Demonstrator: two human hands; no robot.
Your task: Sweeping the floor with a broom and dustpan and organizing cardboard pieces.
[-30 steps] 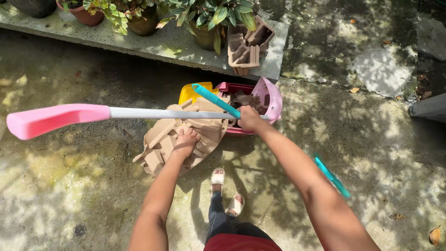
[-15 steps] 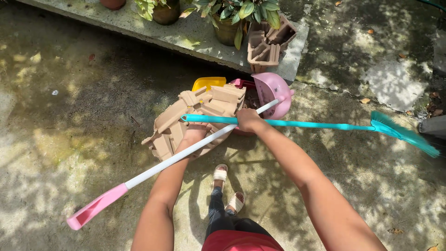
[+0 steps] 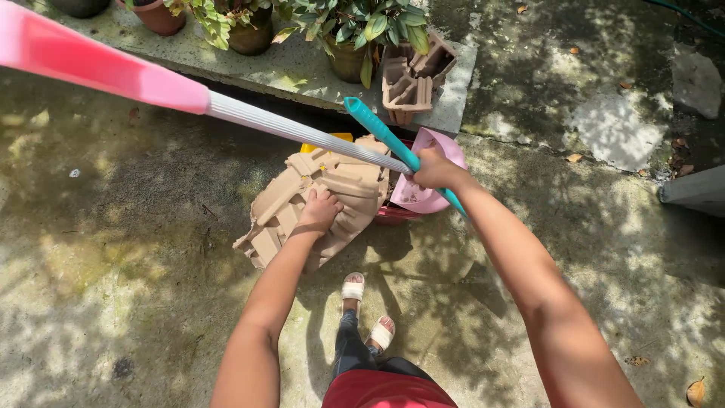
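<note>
Two long handles are bunched in the right hand (image 3: pixel 432 168): its fingers are wrapped fully round the grey and pink handle of a dustpan (image 3: pixel 151 87) and the teal handle of a broom (image 3: pixel 393 147) together. The dustpan's handle slants away toward the upper left, its pink grip end running out past the top left corner of the view. Its pink scoop (image 3: pixel 424 189) hangs just below the fist, tilted over a red bin (image 3: pixel 393 214) on the concrete ground (image 3: pixel 121 249). The teal handle crosses the grey one at the fist; its lower part disappears behind the forearm, so the broom's head cannot be seen.

The left hand (image 3: pixel 319 211) lies palm down with fingers spread on a tan moulded cardboard tray (image 3: pixel 302 208), pressing on it without closing round anything. That tray leans against the bin's left side, with a yellow edge showing behind it. Along the far side runs a concrete ledge (image 3: pixel 287 72) carrying potted plants (image 3: pixel 347 34) and a second moulded cardboard piece (image 3: pixel 409 75) at its right end. White sandalled feet (image 3: pixel 366 310) stand near the bin.
</note>
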